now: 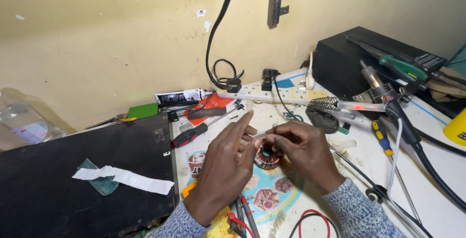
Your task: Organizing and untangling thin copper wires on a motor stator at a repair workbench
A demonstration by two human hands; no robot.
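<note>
A small ring-shaped coil wound with copper wire (266, 159) rests on the table between my two hands. My left hand (224, 170) comes from below, forefinger stretched out, its thumb and fingers pinching at the coil's upper edge. My right hand (302, 151) curls over the coil from the right, fingertips pinched on a thin wire end at the coil's top. Both hands touch each other above the coil. Whether the coil is lifted off the table I cannot tell.
A black flat case (82, 175) with a white paper strip (124, 178) lies at left. Red-handled screwdriver (191, 134), white power strip (272, 94), soldering iron in its spring stand (359, 106), blue-yellow screwdriver (382, 138), black box (359, 58), and red and black probe leads (245, 218) surround the hands.
</note>
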